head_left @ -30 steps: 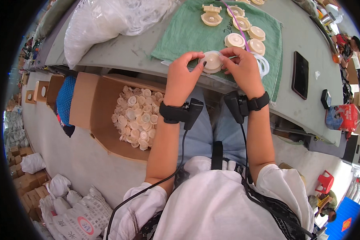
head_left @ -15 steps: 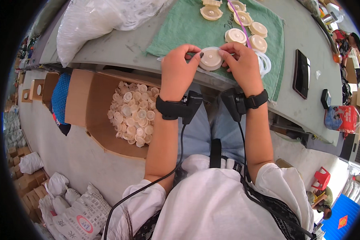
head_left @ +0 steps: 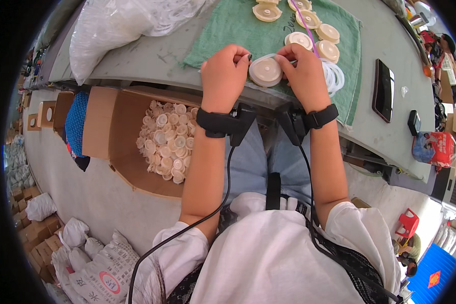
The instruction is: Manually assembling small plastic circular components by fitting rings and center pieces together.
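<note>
A cream round lid point(head_left: 266, 70) lies flat at the near edge of a green cloth point(head_left: 228, 35), with a translucent white ring point(head_left: 257, 82) around its rim. The thumb and forefinger of my right hand point(head_left: 308, 73) pinch the ring at the lid's upper right. Beside the lid's upper left, my left hand point(head_left: 224, 76) is closed with thumb and forefinger together; whatever is between them is hidden. Several loose white rings point(head_left: 333, 78) lie just right of my right hand. Further cream lids point(head_left: 328, 51) rest on the cloth beyond, and a purple strip point(head_left: 309, 33) runs among them.
A clear plastic bag point(head_left: 106, 35) of translucent pieces sits at the table's left. Below the edge stands an open cardboard box point(head_left: 120, 131) containing many cream round parts point(head_left: 169, 144). On the right are a phone point(head_left: 383, 91), a small black case point(head_left: 414, 122) and a red package point(head_left: 434, 149).
My left fingers have lifted off the lid, moving up and slightly left. The ring's outline now shows outside the rim. My right hand has shifted slightly up and stays at the lid's right.
</note>
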### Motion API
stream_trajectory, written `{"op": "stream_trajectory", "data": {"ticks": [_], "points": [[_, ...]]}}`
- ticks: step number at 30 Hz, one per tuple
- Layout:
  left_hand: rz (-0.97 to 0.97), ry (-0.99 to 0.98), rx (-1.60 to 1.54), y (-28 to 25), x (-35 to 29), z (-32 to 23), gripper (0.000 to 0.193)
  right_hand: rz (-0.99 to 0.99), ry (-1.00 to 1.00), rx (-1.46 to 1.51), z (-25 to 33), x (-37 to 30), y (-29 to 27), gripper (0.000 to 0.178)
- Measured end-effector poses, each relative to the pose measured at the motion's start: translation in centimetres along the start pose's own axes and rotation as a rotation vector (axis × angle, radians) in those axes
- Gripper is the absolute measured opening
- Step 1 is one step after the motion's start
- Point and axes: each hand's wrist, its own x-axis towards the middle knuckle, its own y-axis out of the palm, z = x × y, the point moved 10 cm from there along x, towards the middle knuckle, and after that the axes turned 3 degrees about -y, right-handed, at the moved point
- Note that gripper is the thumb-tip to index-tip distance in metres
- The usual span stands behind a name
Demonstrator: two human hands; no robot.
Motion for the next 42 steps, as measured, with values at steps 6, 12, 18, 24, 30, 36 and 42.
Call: {"op": "stream_trajectory", "data": {"ticks": [6,12,18,24,30,36,42], "points": [[0.120,-0.015,-0.012,0.4,-0.7,-0.7,0.017,0.009,-0.010,-0.013,-0.5,0.2,0.2,0.014],[0.145,-0.016,0.057,0.6,0.1,-0.2,0.019,0.002,-0.002,-0.010,0.1,0.3,0.2,0.014],[0.083,0.080,0.230,0.8,0.0,-1.5,0.016,0.013,-0.018,0.007,-0.2,0.7,0.3,0.014],[0.035,0.146,0.367,0.1,-0.1,-2.0,0.013,0.031,0.004,-0.004,-0.5,0.6,0.3,0.013],[0.056,0.268,0.217,-0.3,-1.5,-1.9,0.025,0.043,0.012,0.014,-1.0,0.5,0.6,0.013],[0.061,0.306,0.228,0.3,-3.3,-2.5,0.044,0.128,0.086,0.138,-1.0,0.1,0.7,0.015],[0.028,0.302,0.316,0.5,-3.6,-2.3,0.052,0.206,0.009,0.189,-1.1,-0.2,0.8,0.016]]}}
